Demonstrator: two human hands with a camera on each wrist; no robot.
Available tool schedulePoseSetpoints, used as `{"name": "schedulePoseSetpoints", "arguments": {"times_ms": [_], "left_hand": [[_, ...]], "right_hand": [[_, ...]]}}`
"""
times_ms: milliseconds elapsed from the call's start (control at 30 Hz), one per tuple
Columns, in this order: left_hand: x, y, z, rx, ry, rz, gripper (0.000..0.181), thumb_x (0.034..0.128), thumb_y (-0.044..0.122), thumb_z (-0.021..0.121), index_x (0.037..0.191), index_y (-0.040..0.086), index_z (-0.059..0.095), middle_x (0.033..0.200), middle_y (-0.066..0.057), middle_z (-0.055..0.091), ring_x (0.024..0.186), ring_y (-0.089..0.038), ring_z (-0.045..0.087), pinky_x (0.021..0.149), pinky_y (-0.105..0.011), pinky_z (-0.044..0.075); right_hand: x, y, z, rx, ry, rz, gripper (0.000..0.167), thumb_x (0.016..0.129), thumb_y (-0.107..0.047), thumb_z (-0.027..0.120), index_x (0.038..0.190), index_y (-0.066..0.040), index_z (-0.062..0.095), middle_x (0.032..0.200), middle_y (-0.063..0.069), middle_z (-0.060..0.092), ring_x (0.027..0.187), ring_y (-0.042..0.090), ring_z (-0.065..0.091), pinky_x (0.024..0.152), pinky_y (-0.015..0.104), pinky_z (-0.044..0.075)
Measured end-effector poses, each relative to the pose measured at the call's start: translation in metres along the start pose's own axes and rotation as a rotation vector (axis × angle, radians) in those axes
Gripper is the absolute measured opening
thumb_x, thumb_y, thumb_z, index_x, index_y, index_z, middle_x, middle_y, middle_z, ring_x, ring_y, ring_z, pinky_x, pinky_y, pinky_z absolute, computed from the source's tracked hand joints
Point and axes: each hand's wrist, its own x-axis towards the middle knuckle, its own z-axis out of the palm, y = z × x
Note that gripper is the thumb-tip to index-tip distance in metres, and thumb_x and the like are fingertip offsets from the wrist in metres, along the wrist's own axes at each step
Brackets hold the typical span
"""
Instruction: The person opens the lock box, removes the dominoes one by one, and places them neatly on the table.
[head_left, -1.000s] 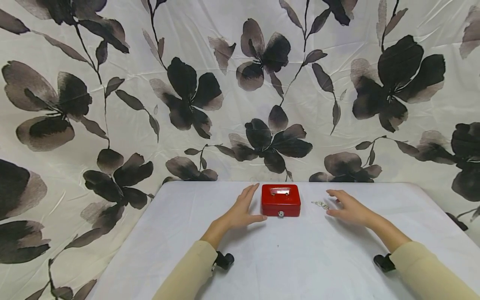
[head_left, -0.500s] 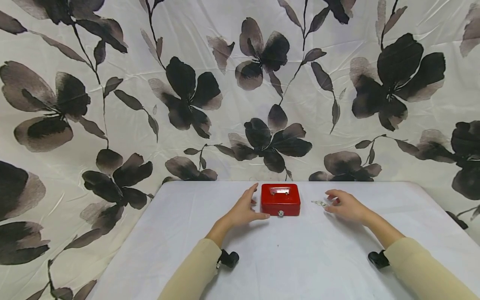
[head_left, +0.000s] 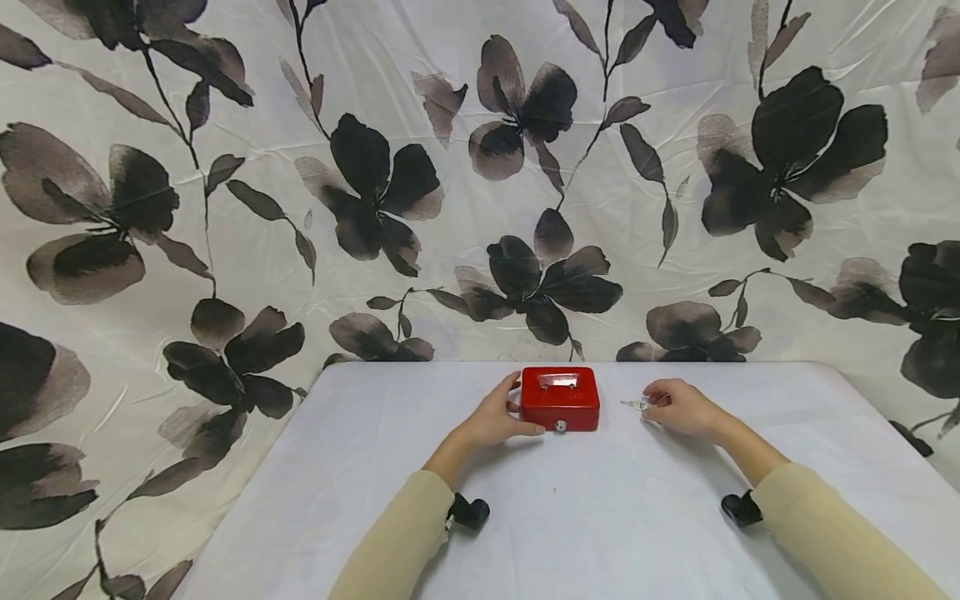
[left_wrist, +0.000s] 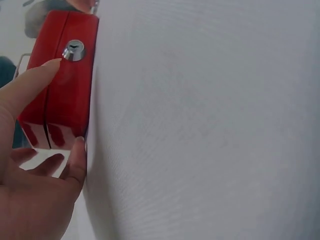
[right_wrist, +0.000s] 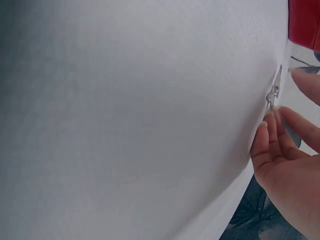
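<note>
A red metal box (head_left: 559,408) with a top handle and a round front lock (left_wrist: 74,50) stands near the table's back edge. My left hand (head_left: 495,419) holds the box's left side: the thumb (left_wrist: 35,85) lies on the front beside the lock, and a fingertip touches the lower left corner. Right of the box, small silver keys (head_left: 633,405) lie on the cloth. My right hand (head_left: 686,410) has its fingertips bunched at the near end of the keys (right_wrist: 274,92) and pinches them there; the exact contact is partly hidden.
A white cloth (head_left: 555,533) covers the table. Directly behind its back edge hangs a pale curtain (head_left: 450,317) with dark flowers. Black wrist cameras sit at both sleeves.
My left hand has moved right and come onto the box. The right hand has moved slightly left, its fingers closing in at the keys. The box has stayed in place.
</note>
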Motion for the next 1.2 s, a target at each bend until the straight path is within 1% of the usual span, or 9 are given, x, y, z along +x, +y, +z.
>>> {"name": "schedulePoseSetpoints", "arguments": {"times_ms": [67,167,333,400,667,767,1000,1200], "left_hand": [[0.002,0.0,0.001,-0.007,-0.001,0.008,0.099,0.0796,0.02,0.089,0.159,0.013,0.031,0.156,-0.01,0.044,0.11,-0.025,0.056,0.088,-0.039,0.055],[0.004,-0.001,0.001,-0.012,-0.003,0.002,0.098,0.079,0.02,0.09,0.158,0.014,0.033,0.153,-0.009,0.046,0.109,-0.023,0.056,0.088,-0.039,0.055],[0.008,-0.003,0.001,-0.029,-0.011,-0.013,0.099,0.0794,0.017,0.089,0.159,0.013,0.03,0.152,-0.01,0.047,0.111,-0.024,0.056,0.095,-0.043,0.054],[0.01,-0.004,0.002,-0.036,-0.014,-0.019,0.1,0.0798,0.016,0.088,0.16,0.012,0.029,0.153,-0.011,0.046,0.114,-0.026,0.056,0.098,-0.045,0.053],[0.016,-0.006,0.003,-0.055,-0.012,-0.06,0.102,0.0785,0.019,0.089,0.16,0.016,0.029,0.155,-0.01,0.044,0.122,-0.027,0.052,0.102,-0.049,0.05],[0.017,-0.007,0.004,-0.069,-0.008,-0.06,0.102,0.0781,0.019,0.09,0.16,0.016,0.029,0.155,-0.01,0.044,0.121,-0.027,0.052,0.103,-0.049,0.05],[0.019,-0.008,0.004,-0.074,-0.01,-0.052,0.102,0.0774,0.017,0.091,0.16,0.016,0.03,0.154,-0.01,0.044,0.118,-0.026,0.052,0.1,-0.045,0.052],[0.02,-0.009,0.004,-0.081,-0.012,-0.039,0.1,0.0767,0.017,0.091,0.158,0.018,0.033,0.153,-0.009,0.045,0.121,-0.027,0.051,0.102,-0.046,0.052]], "right_hand": [[0.001,0.001,0.001,0.008,0.004,0.011,0.037,0.089,-0.01,0.073,0.116,0.014,0.063,0.097,0.013,0.064,0.087,0.021,0.056,0.078,0.037,0.048],[0.003,-0.001,0.002,0.014,0.012,0.041,0.034,0.09,-0.01,0.073,0.114,0.012,0.065,0.094,0.011,0.063,0.085,0.02,0.055,0.076,0.036,0.047],[0.006,-0.002,0.004,0.005,0.023,0.069,0.027,0.09,-0.009,0.072,0.109,0.01,0.067,0.093,0.01,0.064,0.083,0.021,0.055,0.074,0.034,0.047],[0.006,-0.003,0.005,0.002,0.025,0.067,0.025,0.091,-0.008,0.072,0.108,0.01,0.067,0.091,0.01,0.064,0.082,0.02,0.055,0.072,0.033,0.047],[0.007,-0.006,0.005,0.016,0.03,0.104,0.018,0.091,-0.005,0.07,0.103,0.008,0.067,0.087,0.009,0.062,0.079,0.02,0.054,0.069,0.032,0.045],[0.008,-0.004,0.006,0.019,0.033,0.107,0.016,0.091,-0.004,0.069,0.102,0.008,0.067,0.086,0.008,0.062,0.078,0.02,0.054,0.068,0.031,0.045],[0.01,-0.002,0.006,0.019,0.053,0.078,0.012,0.09,-0.003,0.068,0.096,0.007,0.067,0.081,0.007,0.06,0.073,0.017,0.053,0.064,0.027,0.044],[0.01,-0.005,0.007,0.025,0.053,0.104,0.009,0.09,-0.001,0.069,0.094,0.006,0.067,0.082,0.008,0.061,0.073,0.017,0.054,0.064,0.03,0.045]]}}
